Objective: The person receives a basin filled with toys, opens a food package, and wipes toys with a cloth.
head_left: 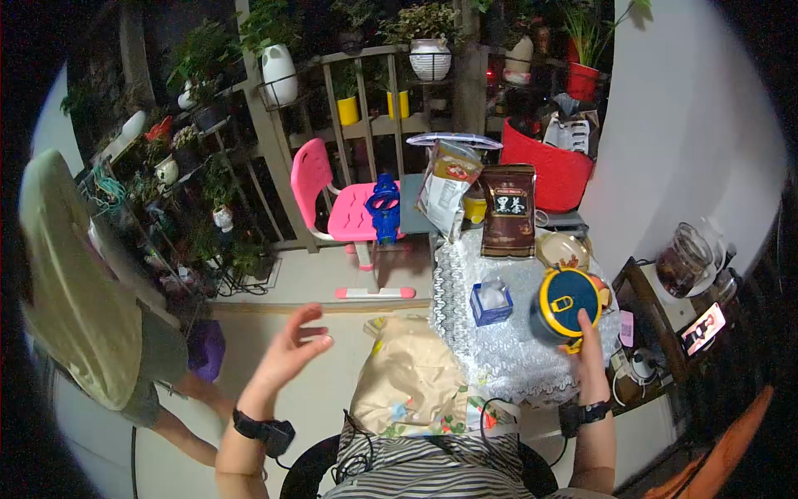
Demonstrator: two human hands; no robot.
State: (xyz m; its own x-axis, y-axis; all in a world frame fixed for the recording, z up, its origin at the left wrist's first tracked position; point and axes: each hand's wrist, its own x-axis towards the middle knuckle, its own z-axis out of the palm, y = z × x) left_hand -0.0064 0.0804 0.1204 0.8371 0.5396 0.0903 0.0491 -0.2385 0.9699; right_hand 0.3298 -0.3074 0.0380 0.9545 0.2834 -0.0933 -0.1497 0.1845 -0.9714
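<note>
My right hand grips the near right side of a round lunch container with a dark teal lid and a yellow rim. One finger lies over the lid's edge, and the other fingers are mostly hidden. The container is over the table with the white lace cloth; I cannot tell whether it rests on it. My left hand is raised to the left of my lap, fingers apart and holding nothing. A blue tissue box sits left of the container. Behind the container is a shallow beige bowl.
A brown snack bag and a silver bag stand at the table's back. Beyond are a pink chair and a red chair. At right, a shelf carries a glass pot and a phone. Another person stands at left.
</note>
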